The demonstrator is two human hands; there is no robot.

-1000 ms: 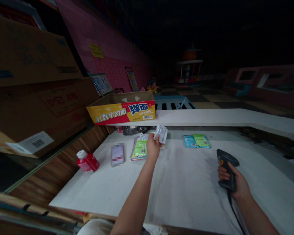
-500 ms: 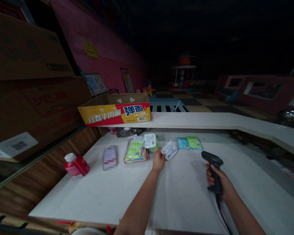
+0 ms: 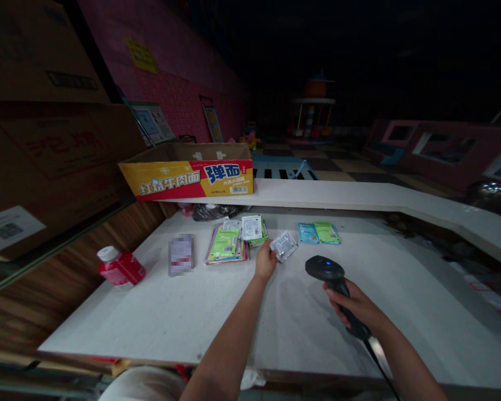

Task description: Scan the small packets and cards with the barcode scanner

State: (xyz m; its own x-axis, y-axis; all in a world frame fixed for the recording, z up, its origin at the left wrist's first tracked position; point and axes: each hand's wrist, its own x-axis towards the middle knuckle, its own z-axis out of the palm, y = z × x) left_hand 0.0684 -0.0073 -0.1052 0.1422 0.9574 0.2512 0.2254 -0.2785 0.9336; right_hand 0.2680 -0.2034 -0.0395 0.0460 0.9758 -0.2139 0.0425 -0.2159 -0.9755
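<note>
Swung leftward since half a second ago, the black barcode scanner (image 3: pixel 325 268) now has its head much closer to the silver sachet (image 3: pixel 284 245), and a blue light shows on its top. Through the head camera I have the sachet on the near side of the noodle carton (image 3: pixel 183 181), out past its right end, with my left hand (image 3: pixel 266 260) pinching the sachet's left edge between thumb and fingers. From this angle I can't be sure whether the sachet lies flat on the white counter (image 3: pixel 183 328) or is held slightly above it. My right hand (image 3: pixel 361 306) is wrapped around the scanner's handle, nearer me and farther right of the carton than the sachet, and a cable (image 3: pixel 379 362) trails from the grip's lower end. Below the carton's right half, on its near side, sits a stack of flat packets (image 3: pixel 229 255) with a green one uppermost; at its right side a white sachet (image 3: pixel 251 227) overlaps another green packet. Well to the right of the carton, a blue packet (image 3: pixel 308 233) and a green packet (image 3: pixel 327 233) lie side by side. Nearer me than the carton's left end, a red bottle (image 3: pixel 123 270) with a white cap rests on its side, tilted.
</note>
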